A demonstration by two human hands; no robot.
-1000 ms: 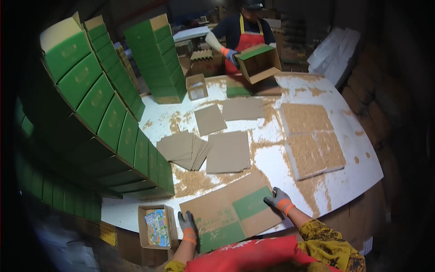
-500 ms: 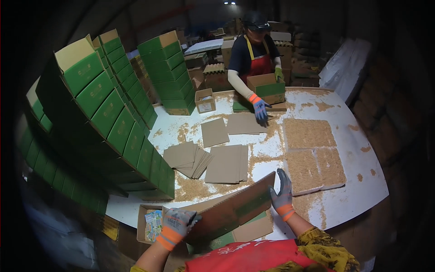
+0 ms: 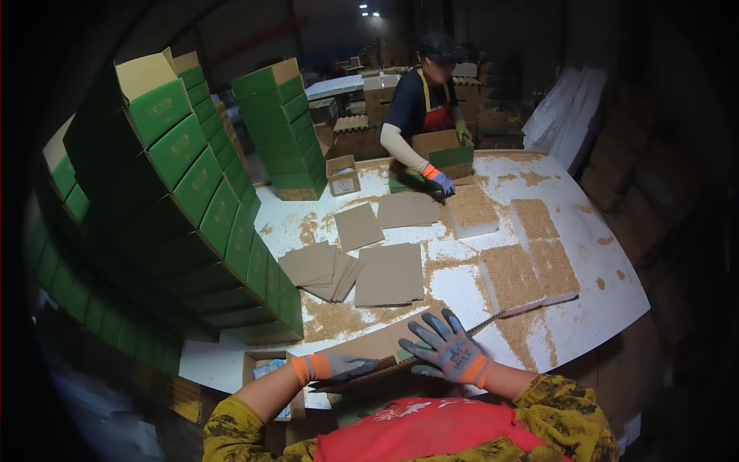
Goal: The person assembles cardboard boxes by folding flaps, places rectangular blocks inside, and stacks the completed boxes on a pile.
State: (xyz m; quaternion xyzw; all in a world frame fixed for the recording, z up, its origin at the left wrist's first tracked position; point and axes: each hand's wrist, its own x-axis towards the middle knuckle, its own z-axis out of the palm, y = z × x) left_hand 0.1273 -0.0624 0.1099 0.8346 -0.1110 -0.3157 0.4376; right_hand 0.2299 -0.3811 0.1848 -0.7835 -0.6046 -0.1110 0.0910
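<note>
A brown and green cardboard carton (image 3: 382, 339) stands tilted in front of me at the table's near edge, its brown inner side partly showing. My left hand (image 3: 344, 366), in a grey and orange glove, lies along its near corrugated edge with the fingers stretched out; the thumb is hidden. My right hand (image 3: 454, 354), gloved alike, is spread wide over the carton's right part, palm down. Beside my left forearm, a small open box (image 3: 248, 368) with coloured packets is partly covered by the arm.
Tall stacks of green cartons (image 3: 188, 173) rise on the left. Cardboard sheets (image 3: 389, 275) lie mid-table. White blocks with crumbly brown tops (image 3: 527, 277) sit at right. Across the white table (image 3: 596, 327), a co-worker (image 3: 419, 108) touches another such block (image 3: 471, 209), beside an open green carton (image 3: 450, 158).
The carton has tipped lower toward me. My right hand has come leftward from its far end onto it, and my left hand has flattened. The co-worker has a block separated from the others.
</note>
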